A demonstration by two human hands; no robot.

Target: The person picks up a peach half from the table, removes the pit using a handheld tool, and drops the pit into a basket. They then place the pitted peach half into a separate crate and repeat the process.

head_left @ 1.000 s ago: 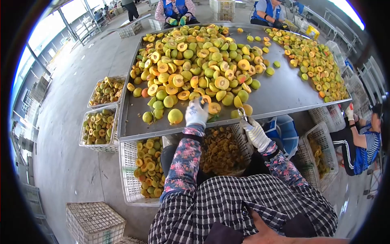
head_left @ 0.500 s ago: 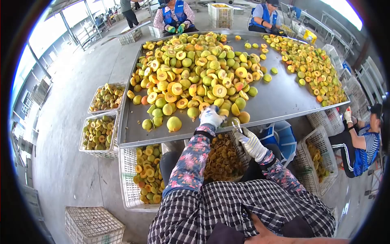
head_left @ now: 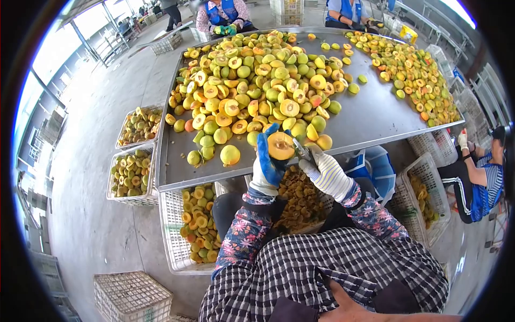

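My left hand [head_left: 268, 163], in a white glove with a blue palm, holds a halved yellow fruit [head_left: 280, 146], its cut face turned up. My right hand [head_left: 328, 173], in a striped white glove, is closed around a metal tool [head_left: 301, 151] whose tip meets the right edge of the cut face. Both hands are over the near edge of the metal table [head_left: 354, 131]. Beyond them lies a large pile of halved fruit [head_left: 252, 80].
Crates of fruit stand at the left [head_left: 131, 177] and below the table [head_left: 174, 236]. Between my knees is a container of brown-orange pieces [head_left: 298, 206]. A blue container [head_left: 378, 174] stands right of it. Co-workers sit across the table and at the right.
My left hand has come back from the pile with a halved fruit and turned palm up. My right hand has brought the tool left, against the fruit. The view has shifted slightly.
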